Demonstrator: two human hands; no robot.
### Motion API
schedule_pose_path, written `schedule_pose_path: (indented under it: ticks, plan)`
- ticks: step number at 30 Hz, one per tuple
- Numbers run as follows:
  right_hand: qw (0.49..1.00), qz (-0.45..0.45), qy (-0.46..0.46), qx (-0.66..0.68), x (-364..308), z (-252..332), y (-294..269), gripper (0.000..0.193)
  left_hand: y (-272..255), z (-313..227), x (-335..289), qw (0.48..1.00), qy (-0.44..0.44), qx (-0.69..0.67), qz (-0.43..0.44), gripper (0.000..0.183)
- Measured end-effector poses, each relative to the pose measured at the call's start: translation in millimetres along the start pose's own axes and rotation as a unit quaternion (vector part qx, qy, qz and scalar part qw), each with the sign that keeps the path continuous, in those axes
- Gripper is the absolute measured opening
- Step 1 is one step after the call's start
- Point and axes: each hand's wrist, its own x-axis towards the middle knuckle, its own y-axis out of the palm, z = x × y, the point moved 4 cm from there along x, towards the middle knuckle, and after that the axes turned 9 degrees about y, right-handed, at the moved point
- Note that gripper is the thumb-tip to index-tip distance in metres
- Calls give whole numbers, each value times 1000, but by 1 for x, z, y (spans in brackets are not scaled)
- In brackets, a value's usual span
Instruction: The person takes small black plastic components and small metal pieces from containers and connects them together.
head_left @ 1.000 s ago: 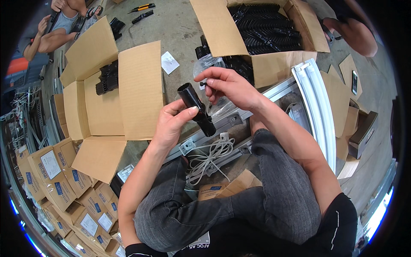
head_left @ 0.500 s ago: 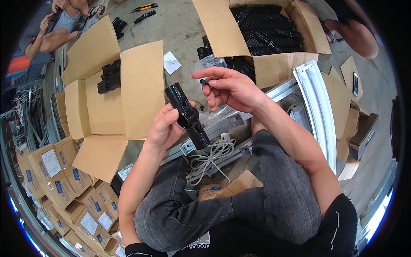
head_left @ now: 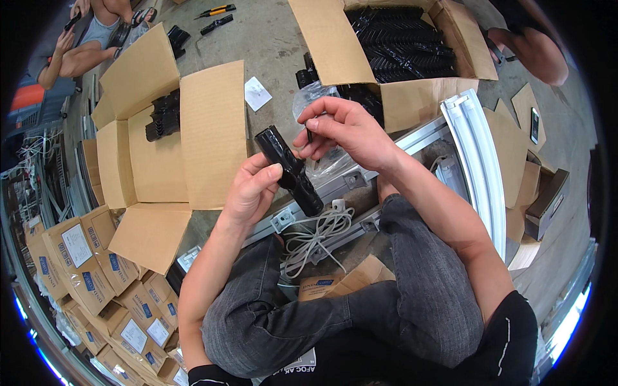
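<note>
My left hand (head_left: 248, 193) is closed round a glossy black tube-shaped fitting (head_left: 278, 149), thumb on top. The fitting tilts, its far end up and left, its near end over the white cable. Close to its right side, my right hand (head_left: 351, 128) pinches a small dark pin-like piece (head_left: 309, 136), perhaps a screw; its exact kind is too small to tell. The piece is apart from the fitting. A clear plastic bag (head_left: 328, 166) lies beneath my right hand, partly hidden.
An open carton (head_left: 215, 141) at left holds several black fittings (head_left: 168, 116). Another carton (head_left: 418, 103), far right, is packed with them. Silver rails (head_left: 479, 167), a coiled cable (head_left: 318, 235) and stacked boxes (head_left: 96, 276) surround me. Other people sit at the far corners.
My left hand has turned the black fitting slightly, and its far end has shifted right. My right hand has moved a little left and down, its fingers now tighter round the small piece.
</note>
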Motion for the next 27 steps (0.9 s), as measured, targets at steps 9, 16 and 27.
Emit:
schedule_pose_path:
  ticks: [9,16,27]
  plan:
    - [995,-51,-78,-23,-4,5,-6,13,16,-2,2,991,39,112,-57,35]
    - [999,-6,-33,-39,-10,5,7,11,15,-1,3,990,56,121,-53,28]
    - [995,-23,-24,-90,-13,3,5,11,31,-7,4,979,81,181,-54,27]
